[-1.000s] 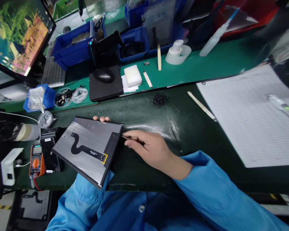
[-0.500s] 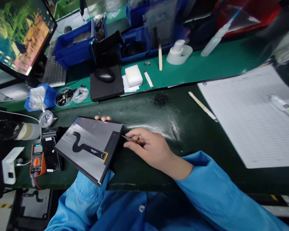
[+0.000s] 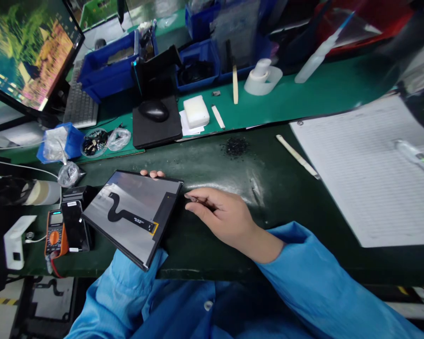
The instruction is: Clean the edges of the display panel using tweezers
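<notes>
My left hand [image 3: 152,173] supports a tablet display panel [image 3: 134,202] from beneath, its fingertips curled over the far edge and the rest hidden under it. The panel is tilted, its silver back facing up, with a black flex cable [image 3: 127,215] across it and a yellow-edged connector end. Just off the panel's right edge, my right hand [image 3: 222,214] is closed in a pinch on slim metal tweezers [image 3: 193,199]. Most of the tweezers are hidden by the fingers, and they are apart from the panel.
Black scraps [image 3: 236,147] lie in a pile on the dark mat. Beyond are a mouse [image 3: 153,110], a white block [image 3: 196,111] and blue bins [image 3: 108,66]. An orange multimeter [image 3: 55,234] and a black phone-like device [image 3: 77,226] sit left; paper sheets [image 3: 371,179] lie right.
My right hand has drawn slightly right, taking the tweezers' tip away from the panel's edge. The panel in my left hand has barely shifted.
</notes>
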Tool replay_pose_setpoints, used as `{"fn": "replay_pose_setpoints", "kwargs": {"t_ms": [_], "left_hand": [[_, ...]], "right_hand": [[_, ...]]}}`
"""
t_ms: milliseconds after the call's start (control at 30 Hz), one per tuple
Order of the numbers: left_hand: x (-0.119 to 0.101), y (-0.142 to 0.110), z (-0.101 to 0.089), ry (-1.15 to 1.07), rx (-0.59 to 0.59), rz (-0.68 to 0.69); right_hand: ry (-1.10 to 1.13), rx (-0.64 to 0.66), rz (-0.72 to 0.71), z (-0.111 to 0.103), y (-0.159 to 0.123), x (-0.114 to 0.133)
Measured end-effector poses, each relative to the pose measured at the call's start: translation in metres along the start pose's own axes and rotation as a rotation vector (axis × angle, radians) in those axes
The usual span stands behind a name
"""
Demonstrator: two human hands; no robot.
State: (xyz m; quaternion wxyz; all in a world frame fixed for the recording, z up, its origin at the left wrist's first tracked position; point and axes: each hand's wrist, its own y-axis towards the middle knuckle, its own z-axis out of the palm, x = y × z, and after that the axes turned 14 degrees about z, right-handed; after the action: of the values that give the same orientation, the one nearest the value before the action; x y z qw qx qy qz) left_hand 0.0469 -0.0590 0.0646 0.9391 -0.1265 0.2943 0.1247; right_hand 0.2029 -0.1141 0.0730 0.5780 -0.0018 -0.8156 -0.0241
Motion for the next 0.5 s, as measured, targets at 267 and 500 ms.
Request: {"fn": "replay_pose_setpoints", "kwargs": {"t_ms": [267,500], "left_hand": [[-0.008,-0.002,-0.006,-0.007,0.096,-0.110],[-0.014,0.000,-0.012,-0.120,0.357,-0.461]], "right_hand": [[0.285,0.033,0.249,-0.010,0.005,0.004],[0.241,-0.168,0.086,-0.012,0.007,0.006]]}}
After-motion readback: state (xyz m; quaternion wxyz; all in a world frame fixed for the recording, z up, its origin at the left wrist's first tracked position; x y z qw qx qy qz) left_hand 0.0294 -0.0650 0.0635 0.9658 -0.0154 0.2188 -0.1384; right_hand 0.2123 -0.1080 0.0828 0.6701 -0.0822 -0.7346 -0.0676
